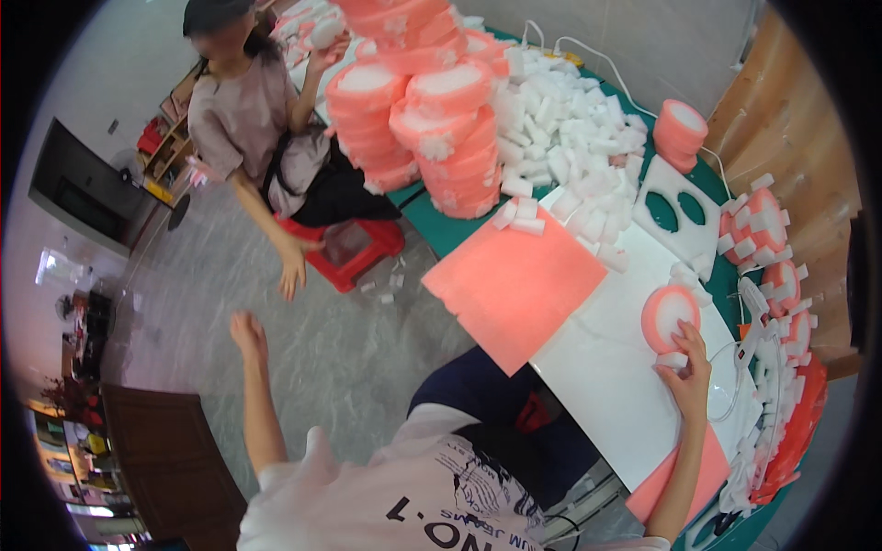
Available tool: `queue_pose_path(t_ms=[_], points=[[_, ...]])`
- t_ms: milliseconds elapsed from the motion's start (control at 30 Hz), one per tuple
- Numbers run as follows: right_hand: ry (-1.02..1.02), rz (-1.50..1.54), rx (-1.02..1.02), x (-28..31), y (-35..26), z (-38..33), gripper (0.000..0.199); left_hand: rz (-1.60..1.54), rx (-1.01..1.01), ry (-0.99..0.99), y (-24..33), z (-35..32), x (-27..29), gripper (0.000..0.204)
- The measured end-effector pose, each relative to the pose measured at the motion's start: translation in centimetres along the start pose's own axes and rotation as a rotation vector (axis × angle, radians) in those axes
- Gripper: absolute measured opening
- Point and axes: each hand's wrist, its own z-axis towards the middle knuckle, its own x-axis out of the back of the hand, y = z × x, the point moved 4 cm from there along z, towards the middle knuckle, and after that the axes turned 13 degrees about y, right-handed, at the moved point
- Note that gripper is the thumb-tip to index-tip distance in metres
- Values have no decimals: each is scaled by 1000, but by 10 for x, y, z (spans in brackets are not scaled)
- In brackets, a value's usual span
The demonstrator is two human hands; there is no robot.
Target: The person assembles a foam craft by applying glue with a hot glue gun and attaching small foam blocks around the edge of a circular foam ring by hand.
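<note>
The right hand [687, 365] rests on the white worktop [606, 367], fingers pinching a small white foam block [673, 360]; a pink-rimmed foam disc [669, 317] touches the fingertips just beyond. The left hand [246, 332] hangs over the floor [367, 349], fingers loosely spread, holding nothing. A pink sheet [514, 285] lies left of the right hand, its near corner overhanging the worktop.

Head cam, downward over table [588, 367], close.
</note>
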Motion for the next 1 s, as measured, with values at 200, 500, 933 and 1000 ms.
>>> queue_pose_path(t_ms=[200,500,933,1000], points=[[-19,9,10,-8,-6,13,56,-26,334,-54,4,-33,-26,21],[4,-39,52,3,-6,11,50,1174,169,-1105,-147,-250,53,17],[-52,-55,53,2,-17,10,51,1302,192,-1781,-141,-321,-16,36],[-58,-56,63,-1,-15,13,51,1232,-5,-1890,-152,-325,-13,37]])
